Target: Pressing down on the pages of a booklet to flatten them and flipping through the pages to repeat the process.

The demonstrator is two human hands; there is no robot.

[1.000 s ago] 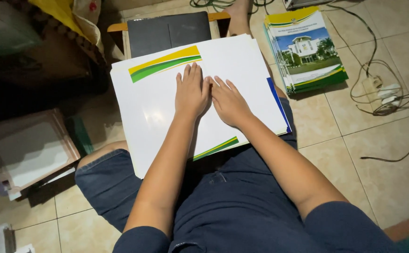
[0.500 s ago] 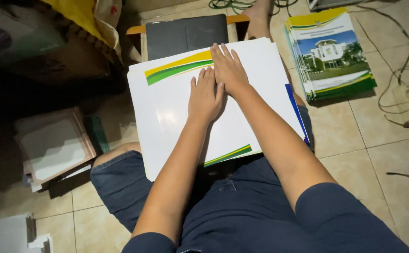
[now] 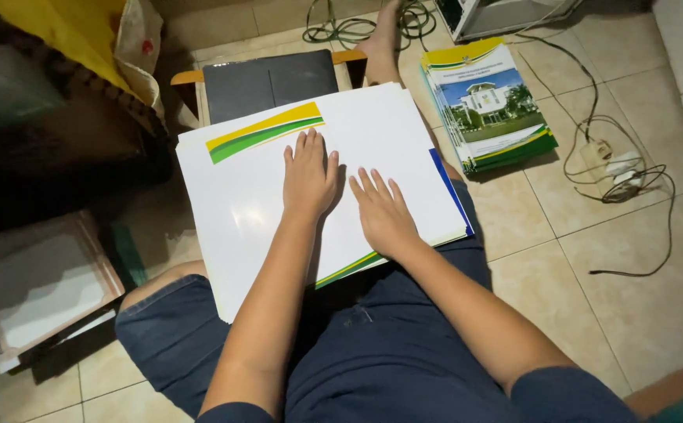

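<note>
A large white sheet (image 3: 251, 211) with yellow and green stripes at its far and near corners lies across my lap on top of other sheets. My left hand (image 3: 308, 176) lies flat on its middle, fingers together and pointing away. Beside it, my right hand (image 3: 384, 211) presses flat with fingers spread, closer to me and nearer the sheet's right edge. Neither hand holds anything. A blue sheet edge (image 3: 452, 196) peeks out under the stack at the right.
A pile of printed booklets (image 3: 488, 106) with a building picture sits on the tiled floor at right. Cables and a plug strip (image 3: 615, 168) lie further right. A dark laptop on a small wooden stand (image 3: 267, 82) is ahead. Framed boards (image 3: 40, 286) lie at left.
My right hand has slid back from the far part of the sheet towards me and now rests lower right. The left hand stays flat near the middle.
</note>
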